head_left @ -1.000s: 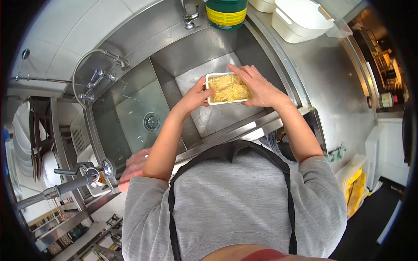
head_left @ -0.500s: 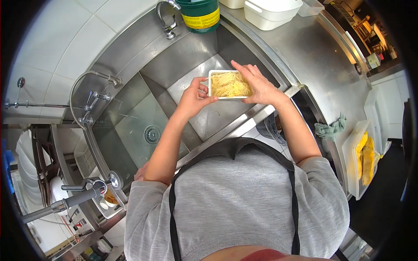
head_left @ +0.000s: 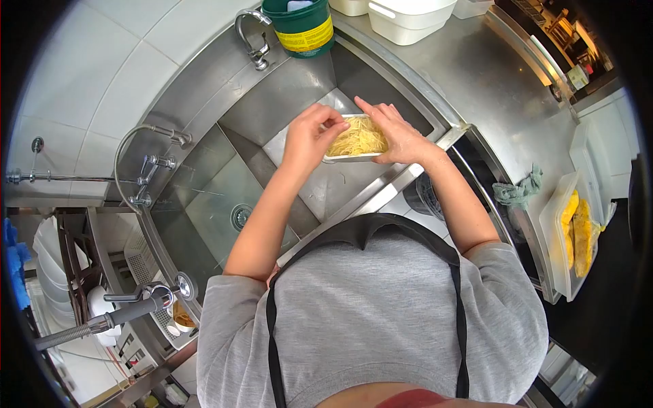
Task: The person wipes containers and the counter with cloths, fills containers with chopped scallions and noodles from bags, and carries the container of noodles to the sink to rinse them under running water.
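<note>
Over the right-hand sink basin (head_left: pixel 272 146) I hold a small white rectangular container (head_left: pixel 371 158) filled with thin, pale yellow shreds (head_left: pixel 357 139). My right hand (head_left: pixel 403 139) grips its right side, thumb at the near edge and fingers at the far edge. My left hand (head_left: pixel 311 136) is at the upper left corner, its thumb and fingertips pinched together above the shreds. Whether a strand or the rim is between those fingertips is too small to tell. The container's left end is partly hidden behind this hand.
A second basin (head_left: pixel 204 224) with a drain lies to the left. At the back stand a tap (head_left: pixel 258 51) and a green bucket (head_left: pixel 306 34). White tubs (head_left: pixel 411 20) are on the right counter. A green cloth (head_left: pixel 518 189) and a tray of yellow pieces (head_left: pixel 558 245) lie further right.
My left hand has let go of the container's left side and moved up to its upper left corner, fingertips now pinched. My right hand keeps its grip; the view has shifted slightly.
</note>
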Action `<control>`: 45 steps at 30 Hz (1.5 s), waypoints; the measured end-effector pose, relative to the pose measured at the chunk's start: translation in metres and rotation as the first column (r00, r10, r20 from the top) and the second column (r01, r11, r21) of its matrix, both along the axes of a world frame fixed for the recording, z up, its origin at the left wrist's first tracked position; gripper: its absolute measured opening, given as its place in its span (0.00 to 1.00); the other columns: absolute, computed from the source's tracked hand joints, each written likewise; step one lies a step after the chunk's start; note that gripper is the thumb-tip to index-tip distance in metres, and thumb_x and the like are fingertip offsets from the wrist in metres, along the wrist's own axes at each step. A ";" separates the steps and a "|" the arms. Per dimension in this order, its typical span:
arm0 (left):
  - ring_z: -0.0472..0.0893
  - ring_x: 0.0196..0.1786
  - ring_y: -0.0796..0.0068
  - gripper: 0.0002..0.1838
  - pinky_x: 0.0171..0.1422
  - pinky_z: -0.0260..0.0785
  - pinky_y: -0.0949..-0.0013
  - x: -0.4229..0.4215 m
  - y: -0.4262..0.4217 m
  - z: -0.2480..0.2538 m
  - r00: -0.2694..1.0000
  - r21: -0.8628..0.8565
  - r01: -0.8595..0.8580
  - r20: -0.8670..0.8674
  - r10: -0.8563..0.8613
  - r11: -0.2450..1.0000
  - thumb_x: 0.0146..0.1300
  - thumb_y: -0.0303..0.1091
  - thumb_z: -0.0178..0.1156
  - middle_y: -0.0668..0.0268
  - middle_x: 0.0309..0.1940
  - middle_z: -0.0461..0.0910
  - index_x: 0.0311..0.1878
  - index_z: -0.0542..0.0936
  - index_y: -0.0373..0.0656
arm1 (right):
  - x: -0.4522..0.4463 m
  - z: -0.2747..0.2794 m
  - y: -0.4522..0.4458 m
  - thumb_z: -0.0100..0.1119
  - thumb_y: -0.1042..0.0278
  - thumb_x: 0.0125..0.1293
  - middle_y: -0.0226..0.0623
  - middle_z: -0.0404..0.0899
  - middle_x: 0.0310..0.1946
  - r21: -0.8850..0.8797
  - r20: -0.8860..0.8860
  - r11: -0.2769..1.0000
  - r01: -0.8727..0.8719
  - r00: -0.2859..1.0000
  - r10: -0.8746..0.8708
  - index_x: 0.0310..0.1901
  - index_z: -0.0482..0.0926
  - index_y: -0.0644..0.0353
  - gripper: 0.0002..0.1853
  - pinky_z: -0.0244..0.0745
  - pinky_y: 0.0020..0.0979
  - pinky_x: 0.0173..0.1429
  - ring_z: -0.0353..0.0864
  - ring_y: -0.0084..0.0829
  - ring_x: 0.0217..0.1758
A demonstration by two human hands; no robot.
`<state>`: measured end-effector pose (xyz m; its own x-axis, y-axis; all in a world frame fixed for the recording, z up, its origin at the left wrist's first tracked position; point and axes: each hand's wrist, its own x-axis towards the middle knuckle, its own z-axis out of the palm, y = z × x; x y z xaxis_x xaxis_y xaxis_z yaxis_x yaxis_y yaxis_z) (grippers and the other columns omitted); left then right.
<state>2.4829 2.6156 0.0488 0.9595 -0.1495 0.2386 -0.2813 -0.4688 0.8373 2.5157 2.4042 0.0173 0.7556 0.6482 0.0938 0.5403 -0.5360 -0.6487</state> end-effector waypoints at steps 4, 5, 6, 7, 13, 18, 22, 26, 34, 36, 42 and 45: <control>0.71 0.50 0.66 0.13 0.56 0.60 0.58 0.002 -0.013 -0.017 0.945 0.447 -0.052 0.310 -0.100 0.893 0.50 0.40 0.68 0.66 0.42 0.74 0.34 0.80 0.44 | 0.002 0.000 0.000 0.71 0.75 0.30 0.43 0.65 0.46 0.046 0.050 0.999 -0.004 0.999 0.002 0.71 0.47 0.50 0.61 0.61 0.40 0.62 0.63 0.47 0.50; 0.69 0.54 0.63 0.17 0.60 0.56 0.54 -0.001 -0.015 -0.016 0.933 0.478 -0.060 0.340 -0.121 0.876 0.48 0.43 0.69 0.66 0.47 0.73 0.38 0.80 0.45 | 0.001 0.000 -0.001 0.71 0.74 0.30 0.44 0.66 0.46 0.057 0.062 0.998 -0.010 0.998 0.007 0.71 0.48 0.53 0.61 0.62 0.41 0.61 0.64 0.48 0.49; 0.69 0.54 0.63 0.17 0.60 0.56 0.54 -0.001 -0.016 -0.017 0.933 0.481 -0.053 0.337 -0.128 0.875 0.48 0.43 0.69 0.66 0.47 0.73 0.38 0.80 0.45 | 0.001 0.000 -0.002 0.71 0.74 0.30 0.44 0.66 0.46 0.060 0.059 0.998 -0.004 0.998 0.000 0.71 0.48 0.53 0.61 0.62 0.41 0.61 0.64 0.48 0.49; 0.68 0.56 0.63 0.20 0.63 0.53 0.51 -0.001 -0.014 -0.018 0.950 0.517 -0.026 0.278 -0.139 0.856 0.46 0.45 0.69 0.66 0.49 0.71 0.41 0.78 0.48 | 0.003 0.000 -0.002 0.71 0.74 0.30 0.44 0.66 0.46 0.070 0.068 0.998 -0.009 0.998 0.004 0.71 0.47 0.53 0.61 0.62 0.41 0.61 0.64 0.48 0.49; 0.64 0.62 0.62 0.28 0.70 0.42 0.41 0.011 0.004 -0.011 0.960 0.648 0.109 0.127 -0.248 0.754 0.42 0.47 0.72 0.68 0.54 0.68 0.47 0.75 0.50 | 0.002 0.002 -0.003 0.71 0.75 0.30 0.44 0.66 0.46 0.048 0.055 0.999 -0.023 0.998 0.021 0.71 0.46 0.52 0.62 0.60 0.40 0.63 0.64 0.47 0.50; 0.63 0.63 0.61 0.29 0.71 0.37 0.37 0.016 0.013 -0.014 0.960 0.660 0.147 0.084 -0.266 0.737 0.42 0.47 0.72 0.68 0.55 0.68 0.48 0.74 0.49 | 0.000 0.005 -0.003 0.71 0.75 0.30 0.44 0.66 0.46 0.012 0.018 0.999 -0.036 0.999 0.036 0.72 0.44 0.51 0.63 0.58 0.39 0.65 0.64 0.46 0.52; 0.66 0.60 0.60 0.28 0.68 0.47 0.43 0.015 0.018 -0.013 0.969 0.460 0.043 0.197 -0.149 0.887 0.46 0.48 0.69 0.66 0.53 0.69 0.50 0.74 0.50 | 0.000 0.005 -0.007 0.71 0.75 0.30 0.44 0.66 0.46 0.033 0.040 0.999 -0.016 0.999 0.014 0.72 0.43 0.51 0.63 0.55 0.40 0.68 0.64 0.46 0.52; 0.73 0.50 0.63 0.15 0.60 0.58 0.59 0.016 0.029 -0.029 0.971 0.463 -0.007 0.216 -0.105 0.886 0.53 0.40 0.66 0.66 0.44 0.75 0.42 0.78 0.46 | -0.008 0.008 -0.015 0.71 0.74 0.30 0.44 0.66 0.44 0.077 0.072 0.997 0.010 0.997 -0.016 0.72 0.43 0.53 0.63 0.52 0.43 0.69 0.66 0.47 0.51; 0.72 0.41 0.69 0.05 0.53 0.58 0.60 0.018 -0.012 -0.031 0.911 0.459 0.178 0.258 -0.322 0.870 0.54 0.35 0.63 0.71 0.30 0.73 0.32 0.79 0.46 | -0.047 0.017 -0.039 0.70 0.74 0.30 0.43 0.67 0.46 0.020 0.058 0.982 0.188 0.980 -0.189 0.72 0.43 0.51 0.63 0.48 0.45 0.72 0.66 0.46 0.53; 0.72 0.41 0.69 0.04 0.53 0.57 0.60 0.017 -0.027 -0.032 0.856 0.457 0.255 0.303 -0.419 0.852 0.54 0.34 0.63 0.71 0.28 0.72 0.30 0.79 0.46 | -0.067 0.021 -0.049 0.69 0.73 0.30 0.44 0.67 0.48 -0.016 0.039 0.965 0.261 0.965 -0.260 0.72 0.43 0.52 0.62 0.47 0.47 0.73 0.65 0.47 0.55; 0.72 0.41 0.71 0.05 0.53 0.56 0.64 0.007 -0.071 -0.036 0.705 0.409 0.519 0.291 -0.647 0.750 0.55 0.35 0.63 0.72 0.31 0.75 0.31 0.80 0.47 | -0.133 0.017 -0.084 0.68 0.72 0.31 0.45 0.67 0.50 -0.030 0.069 0.880 0.474 0.879 -0.471 0.72 0.43 0.53 0.61 0.45 0.48 0.74 0.65 0.46 0.56; 0.73 0.42 0.71 0.05 0.52 0.57 0.63 -0.004 -0.093 -0.032 0.720 0.156 0.634 0.239 -0.652 0.757 0.56 0.35 0.63 0.72 0.32 0.76 0.33 0.80 0.46 | -0.171 0.024 -0.096 0.69 0.73 0.31 0.45 0.66 0.51 -0.046 0.052 0.802 0.595 0.803 -0.593 0.72 0.43 0.51 0.62 0.50 0.45 0.72 0.65 0.46 0.55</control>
